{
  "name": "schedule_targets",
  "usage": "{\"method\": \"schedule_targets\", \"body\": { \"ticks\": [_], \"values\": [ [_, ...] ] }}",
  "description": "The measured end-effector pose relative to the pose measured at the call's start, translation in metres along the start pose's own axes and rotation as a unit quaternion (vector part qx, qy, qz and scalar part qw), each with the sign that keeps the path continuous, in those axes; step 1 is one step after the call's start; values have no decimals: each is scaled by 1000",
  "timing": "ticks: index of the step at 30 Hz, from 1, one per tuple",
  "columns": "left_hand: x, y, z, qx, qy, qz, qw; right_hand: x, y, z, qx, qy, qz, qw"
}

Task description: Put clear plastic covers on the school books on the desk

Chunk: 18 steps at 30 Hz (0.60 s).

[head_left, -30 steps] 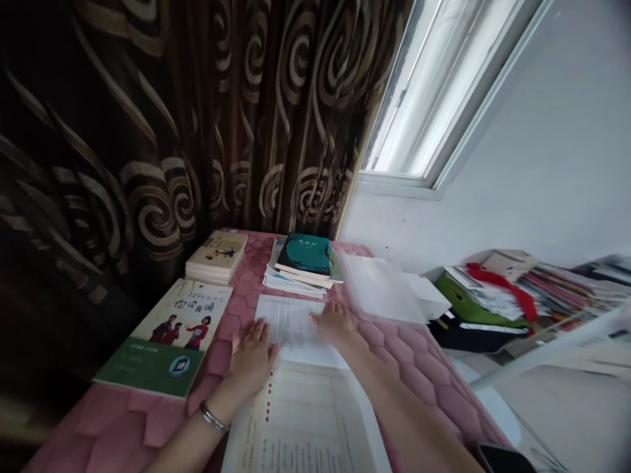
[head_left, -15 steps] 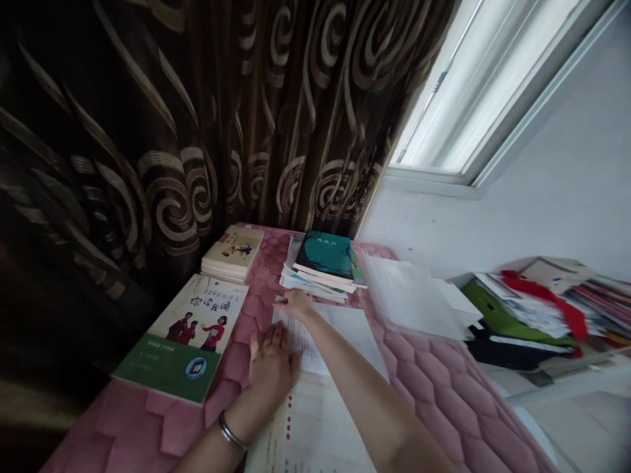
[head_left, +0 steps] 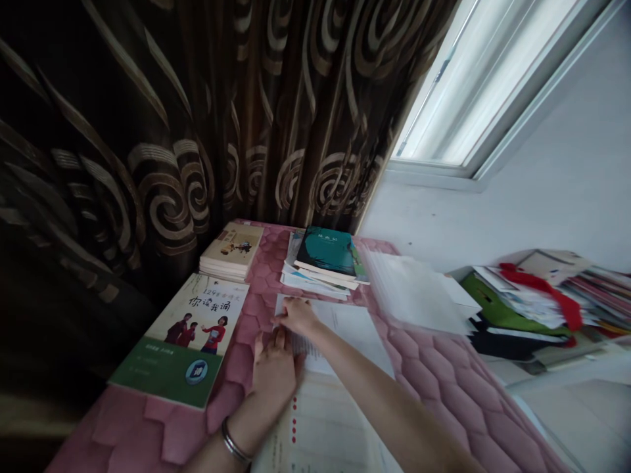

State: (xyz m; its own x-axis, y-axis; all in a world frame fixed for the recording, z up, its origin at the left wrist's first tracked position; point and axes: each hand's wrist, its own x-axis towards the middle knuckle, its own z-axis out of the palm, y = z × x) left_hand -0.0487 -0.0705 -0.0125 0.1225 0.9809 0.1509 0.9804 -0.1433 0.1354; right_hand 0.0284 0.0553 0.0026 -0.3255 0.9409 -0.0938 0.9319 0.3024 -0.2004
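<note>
A printed white sheet (head_left: 350,325) lies in front of me, over the top of a page with a column of red dots (head_left: 323,420). My left hand (head_left: 275,371), with a silver bangle at its wrist, rests on the sheet's left edge, fingers stretched out flat. Just beyond it, my right hand (head_left: 298,318) has its fingers curled at the sheet's upper left edge, appearing to pinch it; the fingertips are partly hidden. My right forearm crosses over both papers. A green-and-white book (head_left: 180,341) lies to the left of my hands.
Behind the sheet sits a stack topped by a teal book (head_left: 328,253). Beige books (head_left: 231,249) are piled at the back left. A translucent folder (head_left: 411,289) lies on the right of the pink quilted cover (head_left: 434,387). Papers and a red cloth (head_left: 547,292) are heaped beyond.
My right hand has shifted slightly down toward my left hand, its fingers more curled at the sheet's edge. My left hand stays on the paper. The view has moved slightly.
</note>
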Motion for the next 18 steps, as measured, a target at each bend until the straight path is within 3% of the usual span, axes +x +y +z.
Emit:
{"method": "schedule_targets", "body": {
  "ticks": [10, 18],
  "values": [
    [-1, 2, -4, -31, 8, -10, 999, 35, -3, -10, -13, 33, 69, 997],
    [-1, 0, 0, -24, 5, -9, 1000, 7, -4, 3, -5, 17, 17, 1000]
  ]
}}
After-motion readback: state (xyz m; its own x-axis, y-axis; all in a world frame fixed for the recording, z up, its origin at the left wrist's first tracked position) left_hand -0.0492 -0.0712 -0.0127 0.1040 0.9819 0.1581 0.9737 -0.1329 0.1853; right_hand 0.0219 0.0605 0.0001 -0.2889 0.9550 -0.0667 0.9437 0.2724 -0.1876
